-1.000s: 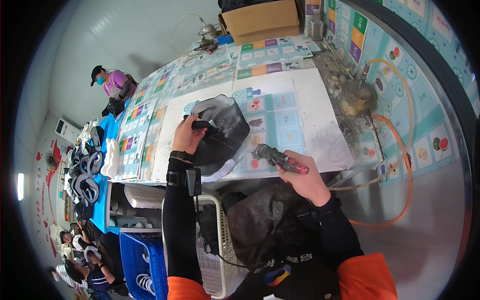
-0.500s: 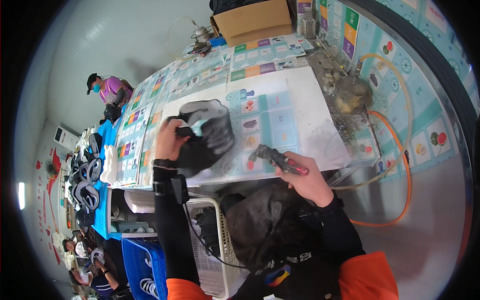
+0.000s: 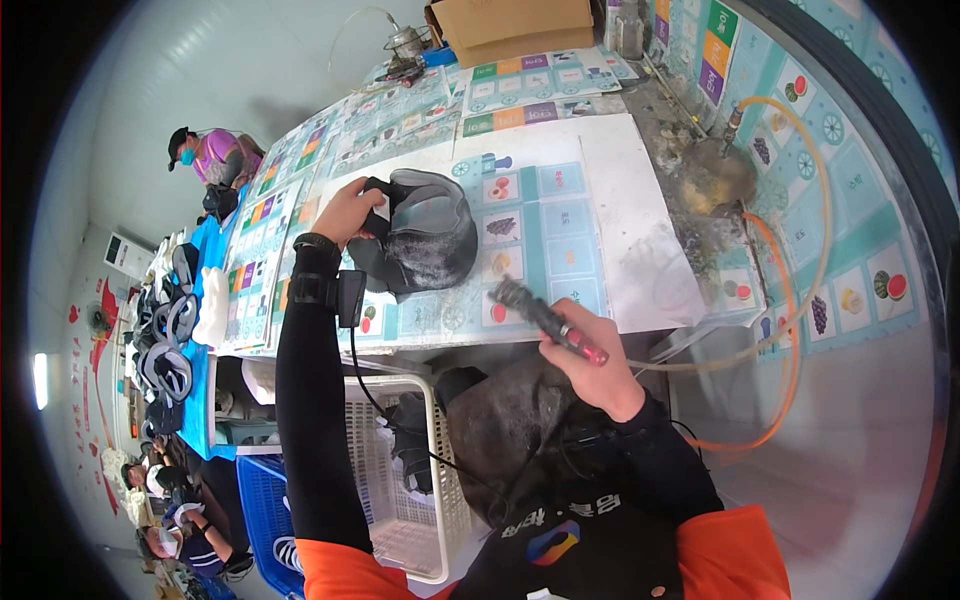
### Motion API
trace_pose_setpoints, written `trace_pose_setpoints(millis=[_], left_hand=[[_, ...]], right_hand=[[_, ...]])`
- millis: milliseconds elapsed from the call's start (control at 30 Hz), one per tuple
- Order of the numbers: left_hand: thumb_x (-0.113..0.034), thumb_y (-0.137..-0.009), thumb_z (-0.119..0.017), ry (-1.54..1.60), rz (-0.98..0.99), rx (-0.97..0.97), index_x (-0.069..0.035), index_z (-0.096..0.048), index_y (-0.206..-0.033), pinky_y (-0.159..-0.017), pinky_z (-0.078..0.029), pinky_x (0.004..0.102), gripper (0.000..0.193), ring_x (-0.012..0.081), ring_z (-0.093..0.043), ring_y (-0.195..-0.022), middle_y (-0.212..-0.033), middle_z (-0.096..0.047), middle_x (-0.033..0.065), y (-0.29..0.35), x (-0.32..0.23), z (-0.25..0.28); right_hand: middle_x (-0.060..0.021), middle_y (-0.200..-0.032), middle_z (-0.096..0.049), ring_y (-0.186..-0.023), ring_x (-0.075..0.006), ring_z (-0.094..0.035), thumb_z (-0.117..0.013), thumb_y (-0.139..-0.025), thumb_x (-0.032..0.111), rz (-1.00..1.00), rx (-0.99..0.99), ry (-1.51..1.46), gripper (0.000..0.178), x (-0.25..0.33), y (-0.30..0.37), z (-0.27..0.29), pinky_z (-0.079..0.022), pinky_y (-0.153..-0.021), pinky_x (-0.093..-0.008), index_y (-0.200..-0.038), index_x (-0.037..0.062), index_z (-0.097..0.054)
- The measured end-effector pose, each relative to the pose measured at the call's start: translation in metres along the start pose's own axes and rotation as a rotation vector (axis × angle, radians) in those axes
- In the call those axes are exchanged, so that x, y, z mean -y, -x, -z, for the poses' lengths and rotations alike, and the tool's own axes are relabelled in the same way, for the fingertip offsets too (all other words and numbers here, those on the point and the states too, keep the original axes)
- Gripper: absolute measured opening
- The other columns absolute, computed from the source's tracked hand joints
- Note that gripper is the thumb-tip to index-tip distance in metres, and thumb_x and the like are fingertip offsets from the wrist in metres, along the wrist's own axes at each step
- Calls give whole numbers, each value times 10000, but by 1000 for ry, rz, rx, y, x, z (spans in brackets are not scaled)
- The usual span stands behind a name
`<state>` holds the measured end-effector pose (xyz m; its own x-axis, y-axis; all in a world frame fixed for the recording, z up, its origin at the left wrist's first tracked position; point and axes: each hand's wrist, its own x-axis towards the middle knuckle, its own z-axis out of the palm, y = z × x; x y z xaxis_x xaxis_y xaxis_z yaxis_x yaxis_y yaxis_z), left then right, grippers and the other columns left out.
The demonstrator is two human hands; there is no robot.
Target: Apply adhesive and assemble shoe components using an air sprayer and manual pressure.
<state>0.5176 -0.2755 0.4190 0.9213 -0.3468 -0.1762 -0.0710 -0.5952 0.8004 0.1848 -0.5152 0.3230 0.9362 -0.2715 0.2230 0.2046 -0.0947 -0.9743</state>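
My left hand (image 3: 352,212) is closed on one end of a black and grey shoe upper (image 3: 430,255). The upper stands on the papered table with its opening facing up, and whitish smears show on its dark side. In my right hand (image 3: 592,362) is a dark stick-shaped tool (image 3: 548,322) with a red end near the palm. Its blurred tip points up and left, short of the upper and apart from it. A pale thin hose (image 3: 700,366) runs from beside my right hand toward the right.
Printed sheets cover the table (image 3: 620,210). At its right stand a crusted pot (image 3: 722,178) and an orange hose (image 3: 792,340). A cardboard box (image 3: 510,28) sits at the back. Below are a white basket (image 3: 440,520) and a blue crate (image 3: 258,510). Other people work at the left.
The shoe upper has turned in my left hand and come to rest on the table, its opening now clearer. My right hand with the tool has shifted slightly left and down.
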Motion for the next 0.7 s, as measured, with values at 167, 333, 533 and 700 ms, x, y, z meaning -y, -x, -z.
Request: trace_pose_setpoints(millis=[167, 333, 533, 700], left_hand=[[-213, -916, -633, -42, -5, -1, -39, -656, -1090, -517, -520, 272, 247, 116, -614, -657, -851, -637, 27, 1, 0, -3], [-196, -921, -633, 5, -3, 25, -34, -651, -1099, -525, -521, 278, 242, 125, -623, -636, -835, -642, 35, 2, 4, 4], [-198, -915, -653, 19, -10, 7, -13, -646, -1190, -528, -519, 273, 331, 130, -631, -629, -877, -660, 52, 4, 1, 1], [-231, -915, -673, -224, -137, 103, 17, -529, -1457, -671, -560, 301, 613, 148, -662, -873, -1094, -690, 113, 2, -3, 50]], right_hand=[[-125, -716, -551, -627, -261, -509, -679, -860, 72, -32, -71, -68, 150, -14, -1, 6, -438, -637, -341, -957, 14, -581], [-129, -742, -571, -662, -226, -529, -667, -869, 58, -86, 107, 69, 131, -9, -1, 9, -456, -670, -344, -970, 13, -597], [-166, -752, -582, -662, -299, -535, -680, -850, 73, -115, 93, 40, 176, -15, -3, 8, -466, -674, -356, -998, 5, -612], [-165, -872, -697, -793, -344, -682, -674, -854, 44, -130, 87, -13, 264, -11, -2, 15, -519, -752, -355, -1110, -3, -630]])
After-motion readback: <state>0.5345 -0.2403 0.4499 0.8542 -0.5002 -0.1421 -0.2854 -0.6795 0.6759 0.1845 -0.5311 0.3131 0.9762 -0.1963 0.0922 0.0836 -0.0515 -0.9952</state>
